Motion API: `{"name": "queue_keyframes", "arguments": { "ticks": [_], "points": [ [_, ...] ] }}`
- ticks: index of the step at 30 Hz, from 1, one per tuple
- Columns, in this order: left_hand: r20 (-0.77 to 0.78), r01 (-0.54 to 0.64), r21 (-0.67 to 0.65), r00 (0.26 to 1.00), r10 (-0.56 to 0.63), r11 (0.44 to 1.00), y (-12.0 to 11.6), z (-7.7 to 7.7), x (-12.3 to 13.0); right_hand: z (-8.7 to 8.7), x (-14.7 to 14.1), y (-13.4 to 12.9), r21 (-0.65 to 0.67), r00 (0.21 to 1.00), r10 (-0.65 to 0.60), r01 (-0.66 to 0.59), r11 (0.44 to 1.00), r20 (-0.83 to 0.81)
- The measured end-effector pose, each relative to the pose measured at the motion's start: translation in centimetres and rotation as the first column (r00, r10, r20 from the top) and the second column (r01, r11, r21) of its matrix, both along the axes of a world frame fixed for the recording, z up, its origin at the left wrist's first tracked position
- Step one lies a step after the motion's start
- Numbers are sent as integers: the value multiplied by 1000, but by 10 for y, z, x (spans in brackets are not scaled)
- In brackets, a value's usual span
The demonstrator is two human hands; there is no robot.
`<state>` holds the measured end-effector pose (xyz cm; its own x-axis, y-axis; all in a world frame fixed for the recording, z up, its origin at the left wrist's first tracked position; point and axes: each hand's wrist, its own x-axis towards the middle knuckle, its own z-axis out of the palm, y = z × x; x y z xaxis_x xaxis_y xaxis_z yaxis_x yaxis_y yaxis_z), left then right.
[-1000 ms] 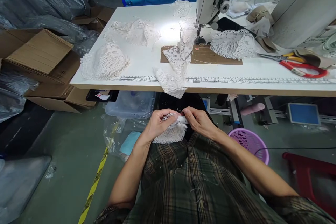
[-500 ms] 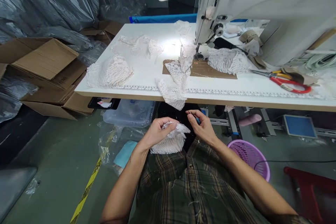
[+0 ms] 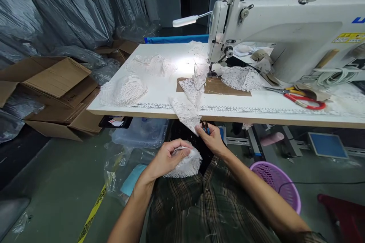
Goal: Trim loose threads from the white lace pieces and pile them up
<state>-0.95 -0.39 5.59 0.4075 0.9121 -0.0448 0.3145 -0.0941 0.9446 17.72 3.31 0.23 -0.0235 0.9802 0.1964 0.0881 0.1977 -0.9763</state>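
My left hand is closed on a white lace piece, pinched between thumb and fingers above my lap. In my right hand is a small pair of thread snips with blue handles, blades pointing up. Its fingertips are at the lower tip of a lace strip that hangs over the table's front edge; whether they grip the strip I cannot tell. The strip runs up to the needle area of a white sewing machine. Another lace piece lies right of the needle.
More lace pieces lie on the left of the white table. Red-handled scissors rest at the right. Cardboard boxes stand left, a clear plastic bin is under the table, and a purple basket is on the floor.
My right hand has moved left and up to the hanging lace strip, with the snips. The lace in my left hand has turned and bunched lower. The view has tilted upward.
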Motion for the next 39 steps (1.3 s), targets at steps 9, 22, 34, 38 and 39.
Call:
{"name": "queue_keyframes", "arguments": {
  "ticks": [9, 22, 34, 38, 39],
  "points": [
    [77, -140, 281, 989, 123, 950, 13, 13, -19, 30, 39, -75, 111, 806, 431, -511, 852, 406],
    [223, 229, -21, 950, -218, 973, 18, -35, 28, 16, 48, -78, -144, 899, 382, -357, 923, 215],
    [54, 59, -119, 997, -53, 991, 9, -27, 18, 12, 42, -47, -170, 831, 343, -299, 939, 438],
    [71, 47, -138, 997, -38, 989, 10, -29, 17, 14, 30, -39, -112, 817, 333, -319, 941, 471],
    [80, 41, -147, 996, -30, 988, 10, -30, 17, 14, 28, -37, -108, 820, 321, -307, 945, 474]
  ]
}}
